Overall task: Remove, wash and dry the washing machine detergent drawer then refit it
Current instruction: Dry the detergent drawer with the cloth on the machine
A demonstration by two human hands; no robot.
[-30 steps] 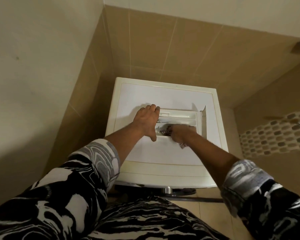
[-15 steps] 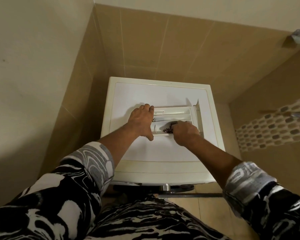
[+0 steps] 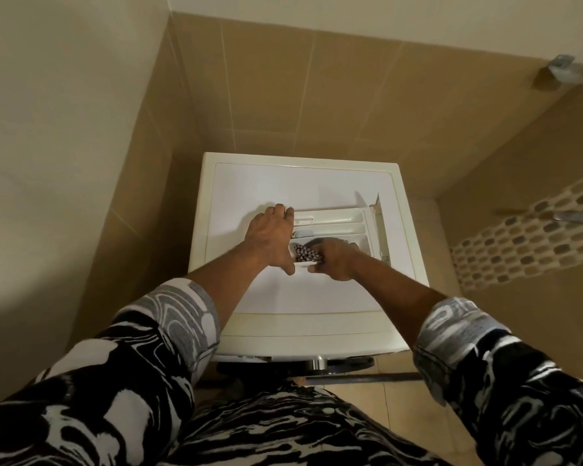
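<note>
The white detergent drawer (image 3: 334,220) lies on top of the white washing machine (image 3: 249,183), its front panel standing up at the right end. My left hand (image 3: 270,235) grips the drawer's left end, fingers curled over its edge. My right hand (image 3: 334,260) holds a dark patterned cloth (image 3: 305,254) and presses it into the drawer's near compartment. The hand is blurred. The two farther compartments are visible.
The machine stands in a corner between a cream wall on the left and tan tiles (image 3: 317,95) behind. A mosaic tile strip (image 3: 525,243) and a metal tap (image 3: 576,216) are on the right wall. Tiled floor shows to the machine's right.
My right hand has slid the cloth back and forth along the near compartment, ending further left inside it. My left hand stays on the drawer's left end. The camera view shifted slightly.
</note>
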